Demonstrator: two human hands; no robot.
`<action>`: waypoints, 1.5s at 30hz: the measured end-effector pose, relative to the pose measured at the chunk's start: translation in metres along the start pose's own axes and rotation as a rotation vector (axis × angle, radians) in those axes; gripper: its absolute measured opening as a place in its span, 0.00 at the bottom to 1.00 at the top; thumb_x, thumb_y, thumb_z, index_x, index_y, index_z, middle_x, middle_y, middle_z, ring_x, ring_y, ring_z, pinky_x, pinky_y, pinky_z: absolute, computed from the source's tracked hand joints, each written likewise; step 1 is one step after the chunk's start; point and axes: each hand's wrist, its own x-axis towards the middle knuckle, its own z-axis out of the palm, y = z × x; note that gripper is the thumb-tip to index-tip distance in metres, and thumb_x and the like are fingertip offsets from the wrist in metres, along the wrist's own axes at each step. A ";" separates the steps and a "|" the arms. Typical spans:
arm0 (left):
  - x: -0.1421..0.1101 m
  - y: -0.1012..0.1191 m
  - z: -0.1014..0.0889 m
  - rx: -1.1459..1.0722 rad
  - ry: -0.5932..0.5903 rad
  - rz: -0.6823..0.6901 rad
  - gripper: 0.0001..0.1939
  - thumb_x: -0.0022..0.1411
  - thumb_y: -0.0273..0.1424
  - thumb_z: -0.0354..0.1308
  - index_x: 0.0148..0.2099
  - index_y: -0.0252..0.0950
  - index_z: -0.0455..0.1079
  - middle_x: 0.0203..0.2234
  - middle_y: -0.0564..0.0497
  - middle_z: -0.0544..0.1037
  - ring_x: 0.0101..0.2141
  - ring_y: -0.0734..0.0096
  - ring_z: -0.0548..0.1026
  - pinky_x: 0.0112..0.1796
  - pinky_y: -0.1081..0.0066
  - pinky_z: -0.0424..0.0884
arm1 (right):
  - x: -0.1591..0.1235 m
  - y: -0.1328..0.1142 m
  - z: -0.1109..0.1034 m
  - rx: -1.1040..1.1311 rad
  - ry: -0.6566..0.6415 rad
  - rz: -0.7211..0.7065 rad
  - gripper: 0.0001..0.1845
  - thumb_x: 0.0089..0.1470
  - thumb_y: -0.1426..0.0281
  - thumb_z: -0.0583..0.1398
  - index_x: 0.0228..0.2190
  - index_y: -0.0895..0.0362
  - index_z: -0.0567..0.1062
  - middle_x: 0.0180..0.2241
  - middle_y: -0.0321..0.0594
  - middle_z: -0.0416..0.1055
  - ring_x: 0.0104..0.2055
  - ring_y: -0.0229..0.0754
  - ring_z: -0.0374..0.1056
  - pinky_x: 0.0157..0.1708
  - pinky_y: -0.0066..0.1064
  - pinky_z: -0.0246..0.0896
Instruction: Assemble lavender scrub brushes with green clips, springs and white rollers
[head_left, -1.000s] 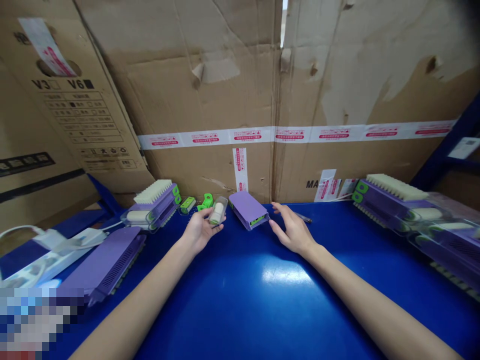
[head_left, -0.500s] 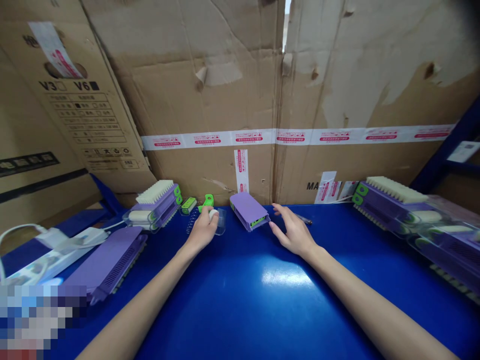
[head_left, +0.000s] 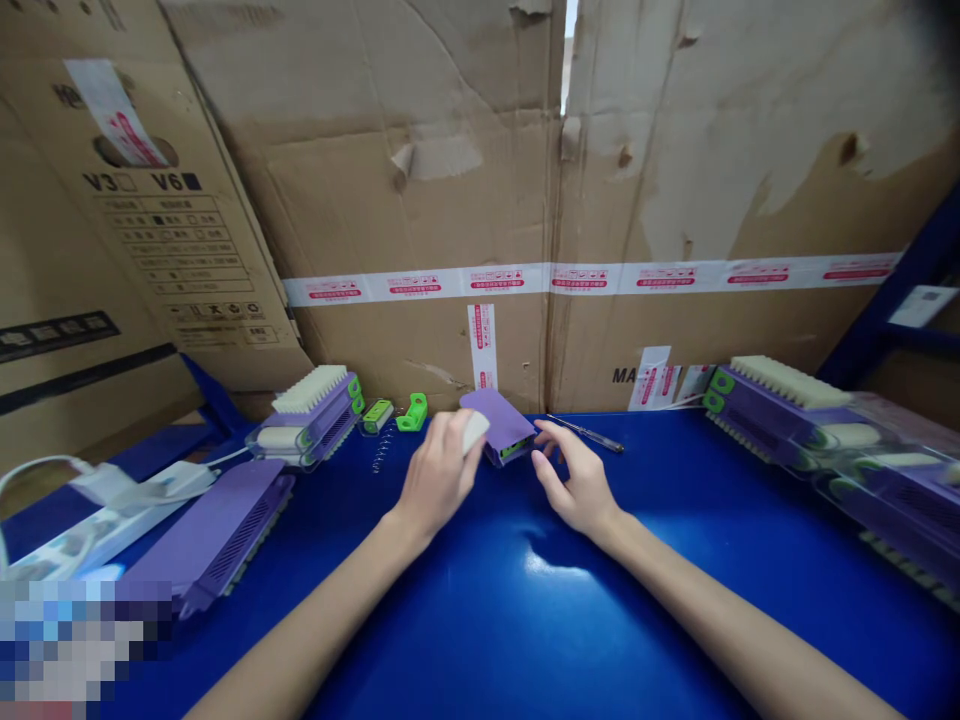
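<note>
My left hand (head_left: 439, 475) is closed around a white rounded piece (head_left: 475, 432), whose end shows past the fingers; the rest of it is hidden. It is just left of a purple housing (head_left: 501, 420) with a green part showing in its open end. To the right of that housing, my right hand (head_left: 581, 480) has its fingers curved and apart, with nothing between them. Fingertips are close to the housing's right corner; whether they touch it I cannot tell. A screwdriver (head_left: 596, 437) lies behind my right hand.
Left of centre lie a green bracket (head_left: 412, 412), a green-framed part (head_left: 377, 416) and small screws (head_left: 383, 447) in a line. Purple brush units (head_left: 217, 530) and a power strip (head_left: 142, 510) occupy the left. More brush units (head_left: 787, 410) stand right. Cardboard (head_left: 420, 220) walls the back.
My left hand has moved right, from beside the green bracket to the purple housing, carrying the white piece. The clear plastic seen beside that hand no longer shows on the table. My right hand shifted slightly.
</note>
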 end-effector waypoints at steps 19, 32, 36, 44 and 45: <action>0.019 -0.002 0.007 -0.033 -0.448 0.231 0.21 0.56 0.27 0.59 0.52 0.38 0.63 0.49 0.43 0.68 0.50 0.56 0.66 0.47 0.57 0.65 | 0.003 0.005 0.016 0.462 0.153 0.671 0.17 0.47 0.63 0.58 0.39 0.56 0.70 0.23 0.35 0.67 0.22 0.39 0.63 0.20 0.31 0.62; 0.061 0.000 0.032 -0.069 -0.725 0.143 0.48 0.46 0.43 0.66 0.64 0.39 0.47 0.61 0.39 0.56 0.60 0.50 0.53 0.57 0.50 0.47 | 0.005 0.013 0.009 0.543 0.127 0.711 0.19 0.46 0.62 0.58 0.41 0.56 0.70 0.24 0.35 0.66 0.24 0.39 0.64 0.17 0.28 0.62; 0.064 0.000 0.032 -0.043 -0.768 0.114 0.51 0.42 0.47 0.67 0.64 0.40 0.49 0.55 0.40 0.64 0.55 0.48 0.60 0.54 0.49 0.52 | 0.005 0.010 0.010 0.552 0.111 0.711 0.21 0.46 0.62 0.58 0.42 0.57 0.69 0.26 0.36 0.66 0.23 0.38 0.64 0.16 0.28 0.63; 0.048 -0.001 0.040 -0.023 -0.478 0.178 0.42 0.39 0.48 0.69 0.54 0.37 0.60 0.45 0.44 0.68 0.48 0.53 0.65 0.51 0.56 0.57 | 0.004 0.013 0.012 0.577 0.142 0.695 0.21 0.47 0.61 0.59 0.43 0.57 0.69 0.27 0.36 0.67 0.24 0.38 0.66 0.18 0.30 0.68; 0.044 -0.001 0.041 -0.041 -0.448 0.176 0.41 0.40 0.47 0.68 0.54 0.37 0.59 0.46 0.44 0.68 0.49 0.54 0.65 0.52 0.56 0.55 | 0.004 0.014 0.012 0.563 0.137 0.675 0.21 0.48 0.61 0.59 0.43 0.57 0.69 0.28 0.38 0.68 0.24 0.38 0.66 0.19 0.31 0.68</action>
